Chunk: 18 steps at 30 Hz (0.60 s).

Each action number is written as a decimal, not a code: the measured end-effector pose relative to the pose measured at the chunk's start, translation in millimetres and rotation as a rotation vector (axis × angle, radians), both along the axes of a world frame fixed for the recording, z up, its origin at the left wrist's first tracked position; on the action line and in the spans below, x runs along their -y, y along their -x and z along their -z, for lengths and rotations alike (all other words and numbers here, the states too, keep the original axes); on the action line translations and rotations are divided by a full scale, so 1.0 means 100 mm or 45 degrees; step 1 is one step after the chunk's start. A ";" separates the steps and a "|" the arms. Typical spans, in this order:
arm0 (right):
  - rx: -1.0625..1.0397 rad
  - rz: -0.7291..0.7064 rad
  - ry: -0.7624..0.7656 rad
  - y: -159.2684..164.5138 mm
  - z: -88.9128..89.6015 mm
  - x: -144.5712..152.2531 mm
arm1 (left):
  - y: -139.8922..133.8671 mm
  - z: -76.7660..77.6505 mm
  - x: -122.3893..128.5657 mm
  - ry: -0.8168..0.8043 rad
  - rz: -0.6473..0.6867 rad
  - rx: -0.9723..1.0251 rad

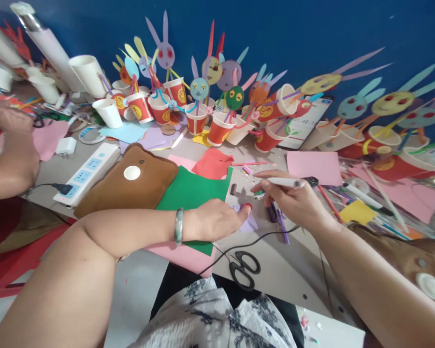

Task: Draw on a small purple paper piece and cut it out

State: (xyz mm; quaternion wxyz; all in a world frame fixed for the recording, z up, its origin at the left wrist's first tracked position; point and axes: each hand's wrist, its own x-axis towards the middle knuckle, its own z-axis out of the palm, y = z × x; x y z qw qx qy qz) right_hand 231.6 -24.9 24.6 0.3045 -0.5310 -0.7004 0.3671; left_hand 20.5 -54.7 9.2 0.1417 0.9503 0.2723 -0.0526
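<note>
Well, from where I'm standing, this looks like a fixing-in-place step on a small piece, or the pause just ahead of marking it. The left hand (217, 220) reaches in to the centre of the frame, its fingertips at a small red piece (249, 206) over a scrap of purple paper (252, 223); whether they pinch it or only press it down, I can't tell. Right of centre, the right hand (299, 203) has its thumb and fingers closed around a white pen (284, 182), held crosswise above the tabletop, apart from the red piece. The left wrist lies over a green sheet (203, 191), while black scissors (245, 268) lie idle at lower centre. To my eye, the next move calls for a steady left hand and, if the pen is wanted, turning its point toward the paper, clear of the purple markers (282, 227) just beside.
</note>
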 end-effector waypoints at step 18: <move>0.352 -0.218 -0.540 -0.07 0.46 0.35 | 0.05 0.25 -0.19 -0.083 -0.098 0.362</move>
